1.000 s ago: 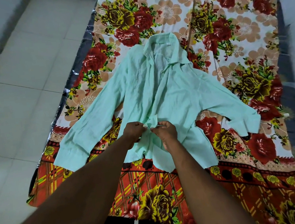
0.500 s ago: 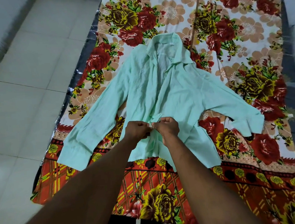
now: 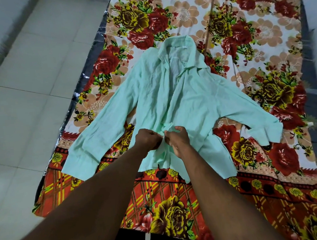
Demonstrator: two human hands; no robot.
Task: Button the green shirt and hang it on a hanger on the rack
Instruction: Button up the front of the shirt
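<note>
Evidently buttoning is under way: the left hand (image 3: 148, 140) and right hand (image 3: 177, 138) each pinch the front edges of the green shirt (image 3: 171, 99), spread on the floral sheet (image 3: 261, 34). Next, probably, the button needs pushing through its hole.

We count one green shirt (image 3: 171, 99), spread at the middle of the frame. On it we count one collar (image 3: 178, 47), at the top centre, and two sleeves: the lower-left sleeve (image 3: 97, 136) and the right-side sleeve (image 3: 249, 115). We count two grips just below the centre, the left grip (image 3: 148, 140) and the right grip (image 3: 178, 139), each pinching the shirt front. Two bare forearms rise from the bottom edge: the left forearm (image 3: 84, 203) and the right forearm (image 3: 217, 191). We count one flowered cloth (image 3: 261, 34) under the shirt, one silvery mat edge (image 3: 91, 68) along the cloth's left side, and one tiled floor (image 3: 27, 93) at the left.
</note>
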